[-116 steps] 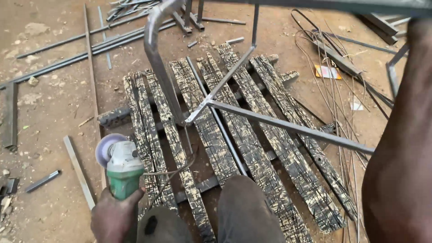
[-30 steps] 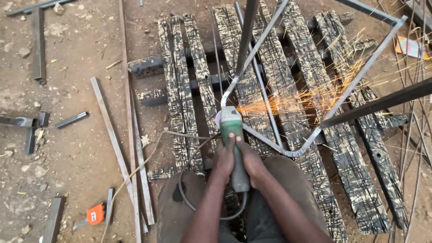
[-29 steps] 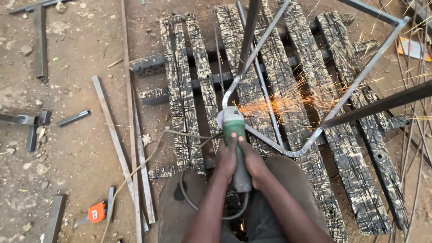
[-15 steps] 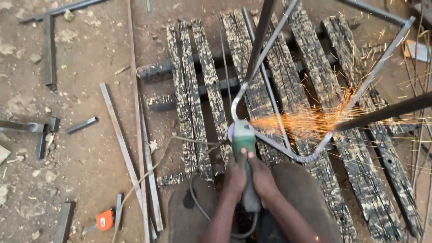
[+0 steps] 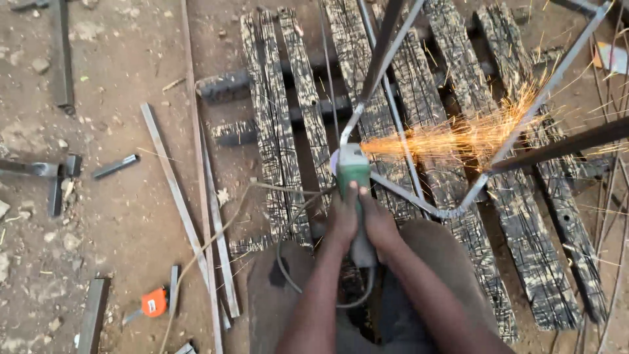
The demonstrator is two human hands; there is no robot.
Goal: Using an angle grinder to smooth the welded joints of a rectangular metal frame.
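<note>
Both my hands grip a green angle grinder [image 5: 352, 172] held out in front of me. My left hand [image 5: 343, 216] wraps its body from the left and my right hand [image 5: 378, 223] from the right. The grinder's disc touches a bent grey metal tube frame [image 5: 452, 211], and orange sparks [image 5: 458, 136] stream off to the right. The frame's thin tubes rise over a row of charred, cracked wooden planks [image 5: 278, 131]. The grinder's cord [image 5: 288, 262] loops down past my knees.
Loose metal strips [image 5: 175, 190] lie on the dirt at the left, with short steel offcuts [image 5: 114, 166] beyond them. An orange tape measure [image 5: 154, 303] lies at lower left. Thin rods [image 5: 616, 216] pile up at the right edge.
Earlier I held the grinder in my left hand only, off the frame. Now both hands hold it against the tube and sparks fly right; the view has drifted slightly.
</note>
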